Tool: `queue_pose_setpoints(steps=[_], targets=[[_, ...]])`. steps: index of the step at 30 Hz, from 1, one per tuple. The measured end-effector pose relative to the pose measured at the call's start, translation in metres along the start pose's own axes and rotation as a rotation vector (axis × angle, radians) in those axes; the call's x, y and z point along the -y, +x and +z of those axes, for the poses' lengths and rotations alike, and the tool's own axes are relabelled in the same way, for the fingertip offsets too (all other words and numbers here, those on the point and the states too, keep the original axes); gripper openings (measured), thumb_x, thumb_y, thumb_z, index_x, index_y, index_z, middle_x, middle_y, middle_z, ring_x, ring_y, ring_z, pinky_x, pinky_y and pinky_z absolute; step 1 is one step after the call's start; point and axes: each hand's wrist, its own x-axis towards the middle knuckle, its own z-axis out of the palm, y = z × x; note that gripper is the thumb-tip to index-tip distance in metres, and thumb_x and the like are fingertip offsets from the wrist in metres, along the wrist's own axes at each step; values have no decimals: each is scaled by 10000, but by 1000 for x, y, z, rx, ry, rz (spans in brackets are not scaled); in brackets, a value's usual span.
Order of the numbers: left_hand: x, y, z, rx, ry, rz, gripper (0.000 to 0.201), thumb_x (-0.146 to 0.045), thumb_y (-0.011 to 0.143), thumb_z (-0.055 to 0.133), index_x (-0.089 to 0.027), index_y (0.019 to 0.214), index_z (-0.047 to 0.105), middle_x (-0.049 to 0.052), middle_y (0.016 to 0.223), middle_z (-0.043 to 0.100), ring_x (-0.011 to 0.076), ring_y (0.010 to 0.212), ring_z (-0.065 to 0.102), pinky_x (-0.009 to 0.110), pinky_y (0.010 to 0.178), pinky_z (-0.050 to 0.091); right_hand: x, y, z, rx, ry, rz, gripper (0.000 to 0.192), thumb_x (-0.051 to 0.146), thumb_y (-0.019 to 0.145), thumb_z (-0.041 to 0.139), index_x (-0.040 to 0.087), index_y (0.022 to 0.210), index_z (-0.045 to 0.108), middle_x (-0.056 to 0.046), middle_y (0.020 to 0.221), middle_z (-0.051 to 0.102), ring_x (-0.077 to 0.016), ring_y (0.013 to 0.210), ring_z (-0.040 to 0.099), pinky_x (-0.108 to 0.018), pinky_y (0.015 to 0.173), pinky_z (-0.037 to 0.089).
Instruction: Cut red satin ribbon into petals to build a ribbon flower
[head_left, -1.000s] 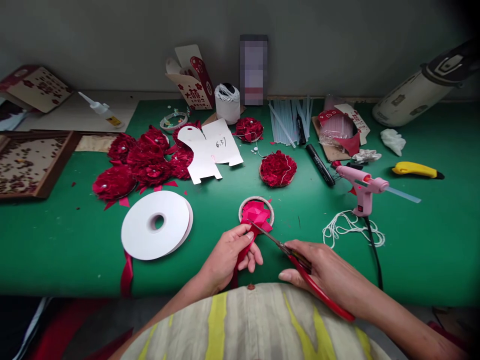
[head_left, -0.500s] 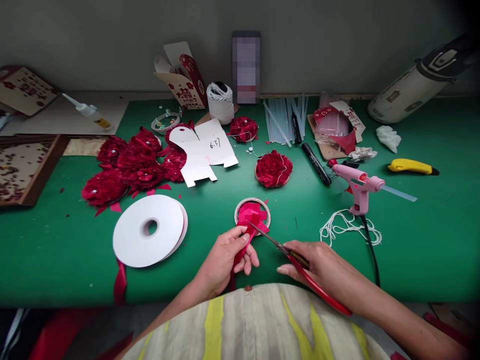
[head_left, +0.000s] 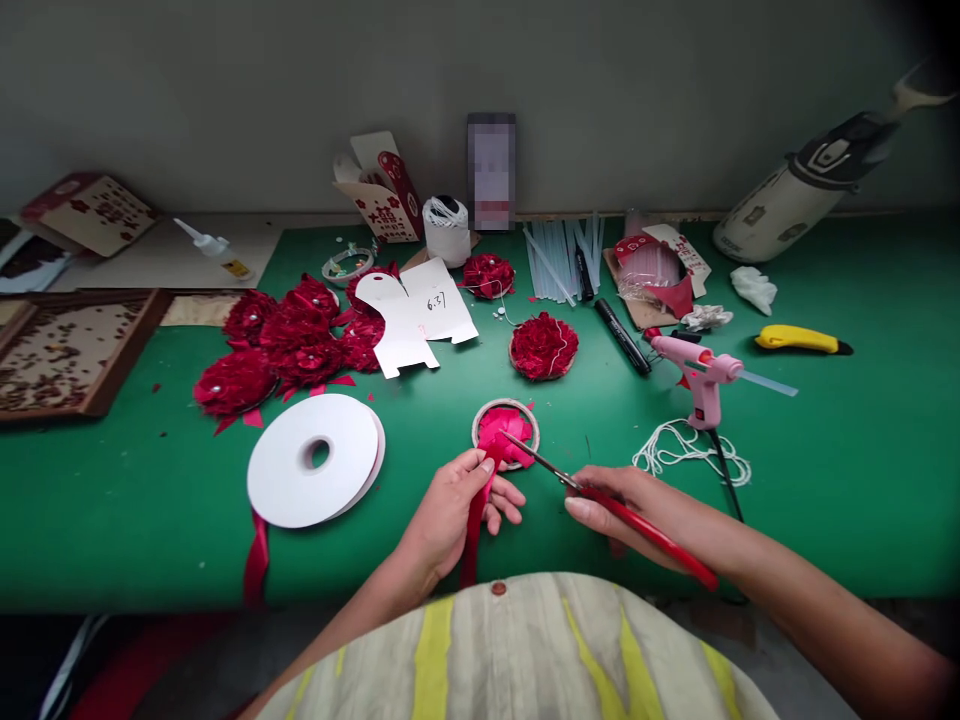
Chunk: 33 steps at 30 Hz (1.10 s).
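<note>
My left hand (head_left: 454, 508) pinches a strip of red ribbon (head_left: 474, 530) that hangs down over the table's near edge. My right hand (head_left: 637, 505) grips red-handled scissors (head_left: 600, 490); their blades point left toward the ribbon's upper end. Just beyond the blade tips sits a small round ring (head_left: 506, 432) holding pink-red ribbon pieces. A big white ribbon spool (head_left: 313, 458) lies to the left, with a red ribbon tail (head_left: 256, 558) trailing off the edge.
On the green mat (head_left: 825, 480): several finished red ribbon flowers (head_left: 289, 340), another on a disc (head_left: 544, 346), a white card cutout (head_left: 416, 312), a pink glue gun (head_left: 697, 372) with cord and white string (head_left: 690, 452), glue sticks (head_left: 562, 255), a black marker (head_left: 622, 336), a yellow knife (head_left: 801, 340), a wooden tray (head_left: 64, 345).
The scissors have lifted and swung a little right of the ribbon, their handles lower over the table edge. My left hand keeps its pinch on the ribbon. The view has tilted slightly.
</note>
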Motion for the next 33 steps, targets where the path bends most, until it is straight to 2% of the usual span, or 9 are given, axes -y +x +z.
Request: queue_pose_setpoints(steps=[3, 5, 9, 12, 17, 22, 26, 30, 33], targets=[[1, -1, -1, -7, -13, 28, 263, -399, 815, 524, -149, 875, 471, 71, 653, 658, 127, 495, 601, 165, 388, 366, 7, -13, -2, 48, 69, 4, 363, 524, 869, 401, 186, 858, 534, 15, 714, 545, -123, 559, 556, -226, 551, 436], [2, -3, -1, -11, -9, 41, 265, -412, 820, 514, -157, 872, 463, 60, 623, 653, 118, 458, 583, 156, 365, 339, 7, -20, 2, 10, 30, -18, 358, 513, 877, 392, 191, 922, 542, 11, 729, 548, -131, 593, 559, -232, 570, 438], [3, -8, 3, 53, 31, 59, 292, -442, 819, 504, -160, 883, 467, 41, 572, 637, 93, 388, 538, 139, 316, 210, 1, -15, 13, -239, -78, -60, 367, 510, 829, 479, 196, 1011, 533, 14, 672, 544, -142, 583, 521, -234, 529, 414], [0, -13, 11, 128, 93, 83, 318, -456, 816, 501, -150, 903, 489, 44, 562, 632, 97, 381, 538, 146, 320, 210, 7, 5, 20, -426, -74, -183, 385, 422, 784, 565, 206, 1095, 500, 13, 686, 586, -142, 580, 522, -237, 544, 423], [-5, -20, 17, 206, 132, 93, 279, -420, 825, 493, -148, 887, 492, 73, 606, 652, 125, 419, 571, 159, 337, 270, 25, 36, 28, -516, -46, -369, 349, 211, 724, 562, 185, 1071, 539, 2, 737, 629, -134, 614, 551, -238, 614, 443], [6, -25, 8, 187, 70, 79, 249, -356, 812, 508, -130, 917, 520, 82, 631, 655, 125, 450, 576, 170, 362, 301, 30, 46, 29, -521, -38, -372, 343, 162, 716, 515, 171, 1058, 548, 8, 716, 617, -122, 611, 538, -209, 571, 418], [16, -24, 2, 106, 74, 107, 276, -390, 815, 512, -119, 861, 539, 47, 550, 614, 75, 382, 502, 158, 337, 196, 25, 48, 26, -505, -102, -313, 301, 224, 745, 538, 178, 1041, 568, 1, 704, 610, -138, 624, 536, -224, 570, 400], [16, -19, -2, 54, 76, 141, 280, -403, 808, 524, -132, 877, 538, 25, 547, 605, 64, 383, 490, 158, 339, 171, 13, 21, 20, -443, -166, -232, 292, 420, 806, 521, 197, 992, 552, 36, 599, 510, -127, 545, 457, -224, 510, 346], [15, -14, -3, 48, 73, 140, 278, -399, 814, 514, -130, 880, 535, 20, 537, 595, 63, 374, 481, 157, 335, 161, 6, -13, 14, -254, -224, -132, 356, 517, 819, 485, 208, 986, 541, 52, 575, 434, -115, 519, 390, -220, 488, 310]])
